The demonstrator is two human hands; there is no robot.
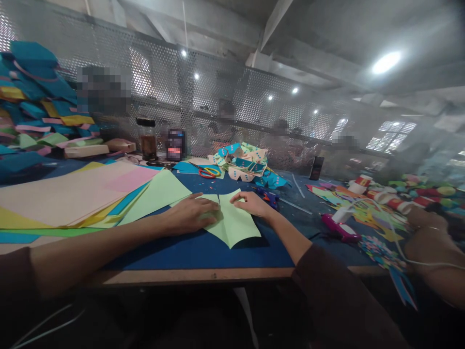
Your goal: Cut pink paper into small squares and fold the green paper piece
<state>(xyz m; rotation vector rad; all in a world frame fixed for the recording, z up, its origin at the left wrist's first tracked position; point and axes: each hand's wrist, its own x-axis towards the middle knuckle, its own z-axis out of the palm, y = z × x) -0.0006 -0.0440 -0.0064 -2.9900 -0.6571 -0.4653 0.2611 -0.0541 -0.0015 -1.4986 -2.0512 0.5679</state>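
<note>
A light green sheet of paper (234, 225) with a crease down its middle lies on the blue table top in front of me, its front edges curling up a little. Flat across its left part rests my left hand (198, 212), fingers stretched out. My right hand (254, 203) touches the upper right part, its fingers slightly bent and apart from the thumb. Between the hands, a short dark slit or gap shows at the paper's far edge. Another green sheet (160, 194) lies beside my left hand, on a pile of coloured paper (72, 194).
Behind the paper are yellow-handled scissors (209, 172), a blue glue gun (268, 198) and cut paper masks (243, 165). A jar (147, 140) and phone (176, 144) stand at the mesh panel. At right, another person's arm (432, 242) is near a magenta glue gun (339, 228).
</note>
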